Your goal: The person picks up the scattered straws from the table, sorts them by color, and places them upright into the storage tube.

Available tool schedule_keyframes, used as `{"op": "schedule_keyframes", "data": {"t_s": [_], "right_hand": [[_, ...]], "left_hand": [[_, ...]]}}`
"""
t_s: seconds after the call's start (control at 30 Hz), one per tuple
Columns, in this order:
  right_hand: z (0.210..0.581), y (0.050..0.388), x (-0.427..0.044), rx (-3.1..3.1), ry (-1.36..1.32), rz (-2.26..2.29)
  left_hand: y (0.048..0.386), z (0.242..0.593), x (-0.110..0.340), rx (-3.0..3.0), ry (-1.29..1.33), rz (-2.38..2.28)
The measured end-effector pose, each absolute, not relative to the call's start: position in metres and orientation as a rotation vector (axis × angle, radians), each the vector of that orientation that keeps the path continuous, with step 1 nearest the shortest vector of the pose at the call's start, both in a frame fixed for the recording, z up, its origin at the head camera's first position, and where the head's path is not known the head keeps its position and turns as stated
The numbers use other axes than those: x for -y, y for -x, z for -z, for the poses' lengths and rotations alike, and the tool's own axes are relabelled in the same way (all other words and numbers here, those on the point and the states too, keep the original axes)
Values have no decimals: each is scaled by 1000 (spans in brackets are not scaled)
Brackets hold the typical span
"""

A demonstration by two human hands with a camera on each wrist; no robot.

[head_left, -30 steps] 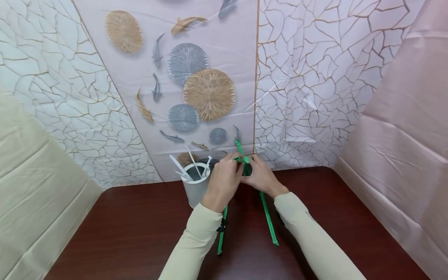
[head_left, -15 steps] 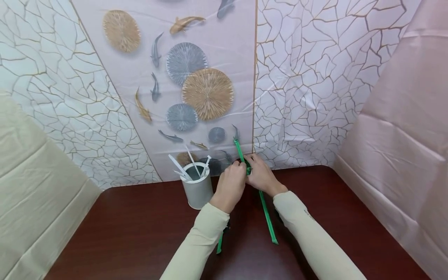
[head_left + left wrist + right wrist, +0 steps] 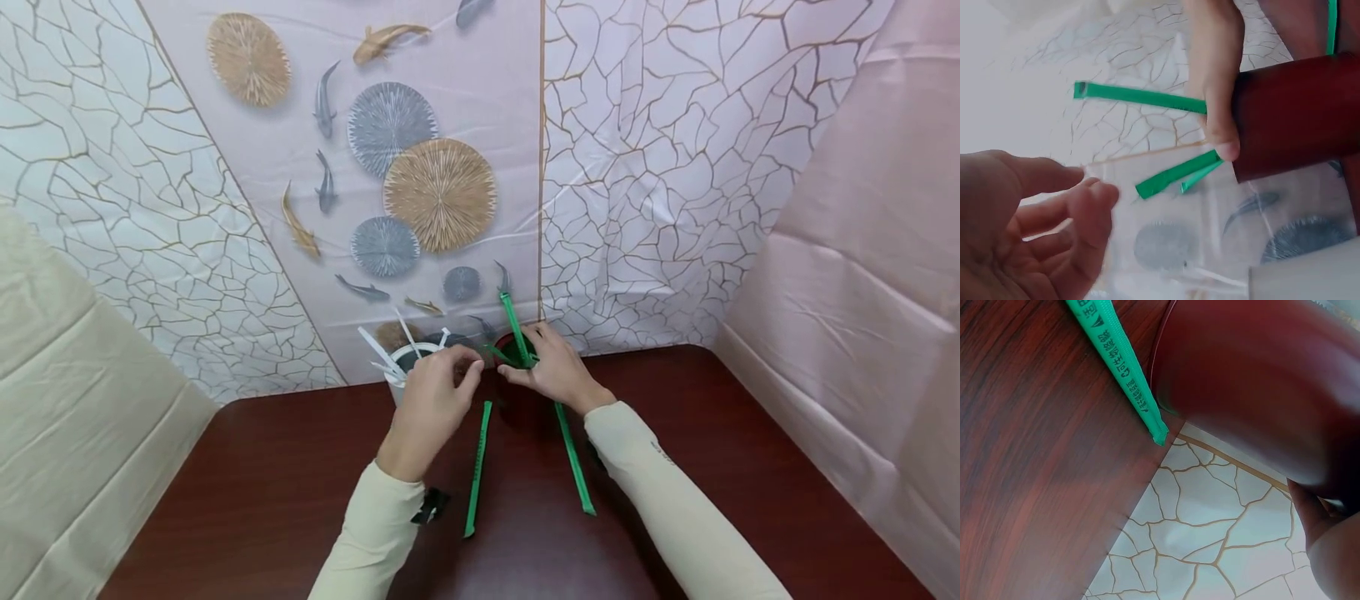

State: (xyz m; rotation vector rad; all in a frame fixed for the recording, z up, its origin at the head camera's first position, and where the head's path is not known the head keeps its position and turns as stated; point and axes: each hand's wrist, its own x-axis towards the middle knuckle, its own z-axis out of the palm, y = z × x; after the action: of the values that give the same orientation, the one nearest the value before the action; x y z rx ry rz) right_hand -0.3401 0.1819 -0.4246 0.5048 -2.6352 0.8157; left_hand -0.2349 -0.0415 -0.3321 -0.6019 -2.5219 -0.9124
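My right hand (image 3: 555,371) grips a dark red cup (image 3: 1297,112) near its rim, thumb on the near side, at the back of the table. Several green wrapped straws (image 3: 1141,97) stick out of the cup, one standing tall and others leaning low over the rim. Just left of the cup, my left hand (image 3: 431,400) is raised with its fingers loosely bent and nothing between them. On the table lie two more green wrapped straws, a left straw (image 3: 477,467) and a right straw (image 3: 574,462).
Behind my left hand stands a light grey cup (image 3: 396,393), partly hidden, with several thin white sticks (image 3: 380,350) in it. A patterned cloth (image 3: 630,217) hangs behind the brown table (image 3: 300,492).
My left hand was at the red cup with a green straw; it has let go and drawn back to the left. The right hand stays at the cup.
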Motion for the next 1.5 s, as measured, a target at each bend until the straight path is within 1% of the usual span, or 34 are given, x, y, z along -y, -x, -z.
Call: {"op": "schedule_keyframes", "data": {"t_s": [0.13,0.37,0.5,0.63,0.8,0.97,1.1,1.2,1.33,1.5], "right_hand": [[424,340,-184,2643,-498,-816],[425,338,-184,2654,-494,-837],[426,337,-183,2657,-484,-853],[427,337,-185,2644,-487,-852],[427,338,-185,2633,-498,-831],[426,340,-184,2628,-508,-807],[426,340,-183,2625,-518,-803],[426,339,-181,2631,-522,-810],[426,339,-181,2631,-512,-820],[425,339,-181,2633,-497,-840]], "left_hand": [[237,350,56,2661,549,1025],[252,412,61,2896,446,1147],[258,437,58,2997,334,1131],[262,450,53,3040,243,1144],[265,457,48,3073,184,1113],[274,469,49,3076,216,1071],[293,496,56,3052,279,979],[285,481,56,3014,282,953],[253,428,52,2911,313,948],[225,381,54,2724,389,980]]}}
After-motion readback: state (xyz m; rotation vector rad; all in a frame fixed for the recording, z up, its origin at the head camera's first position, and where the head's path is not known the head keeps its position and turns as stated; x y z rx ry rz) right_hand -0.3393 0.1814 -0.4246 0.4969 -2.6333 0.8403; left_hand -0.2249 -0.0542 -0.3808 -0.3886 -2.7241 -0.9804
